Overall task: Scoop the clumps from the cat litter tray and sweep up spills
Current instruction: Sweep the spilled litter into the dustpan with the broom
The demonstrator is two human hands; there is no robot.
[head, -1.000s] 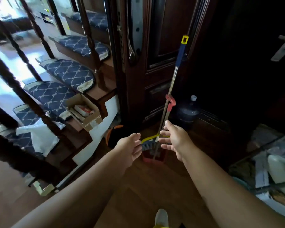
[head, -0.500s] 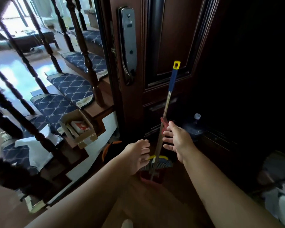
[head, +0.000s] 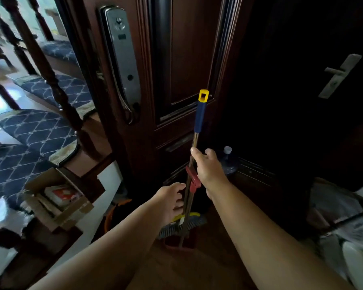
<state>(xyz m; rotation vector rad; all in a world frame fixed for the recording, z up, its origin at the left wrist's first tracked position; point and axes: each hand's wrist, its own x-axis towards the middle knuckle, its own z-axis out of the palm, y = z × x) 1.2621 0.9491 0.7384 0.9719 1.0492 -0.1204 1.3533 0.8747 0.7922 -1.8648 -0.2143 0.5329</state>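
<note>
A broom with a metal shaft, blue grip and yellow end loop stands upright against the dark wooden door. Its grey bristles with a yellow band rest in a red dustpan on the floor. A red clip joins the broom shaft to the dustpan's handle. My right hand is wrapped around the shafts just above the red clip. My left hand sits lower, fingers spread and touching the shafts from the left. No litter tray is in view.
The dark door with a silver handle lock is straight ahead. A water jug stands in the corner behind the broom. A carpeted staircase with banisters and an open cardboard box lies to the left. An orange-rimmed bin sits below.
My right hand has closed around the broom shaft, and my left hand has moved up to touch it. The view has shifted closer to the door.
</note>
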